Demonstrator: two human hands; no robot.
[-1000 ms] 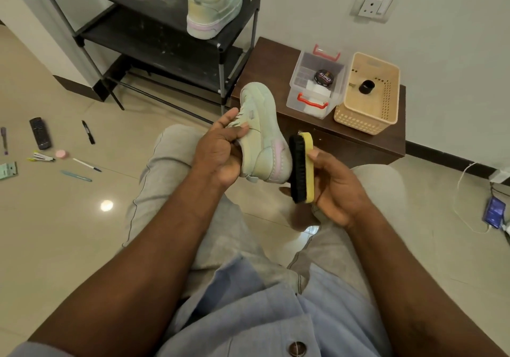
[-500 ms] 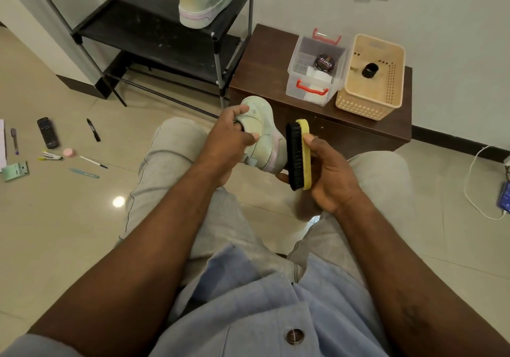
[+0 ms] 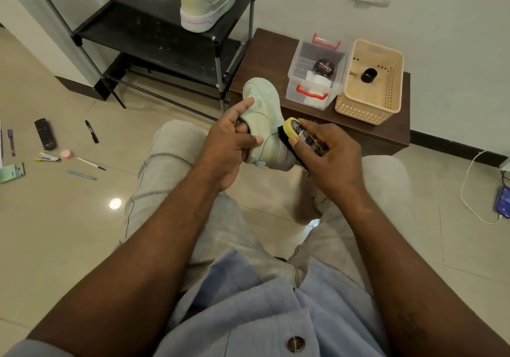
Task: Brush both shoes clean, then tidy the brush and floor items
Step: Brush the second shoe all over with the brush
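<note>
1. Pale green sneaker (image 3: 263, 108): was gripped by the left hand (image 3: 229, 149), fingers curled round its collar.
2. Shoe brush (image 3: 294, 129): was clasped in the right hand (image 3: 331, 161), bristles laid against the sneaker, between both hands.

Your left hand (image 3: 229, 149) grips the pale green sneaker (image 3: 265, 105); just beside it, your right hand (image 3: 331, 161) clasps the yellow-backed bristle brush (image 3: 291, 125).

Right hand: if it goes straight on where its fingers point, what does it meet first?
The shoe in the left hand; the brush in the right hand seems to touch its side, depth unclear.
</note>
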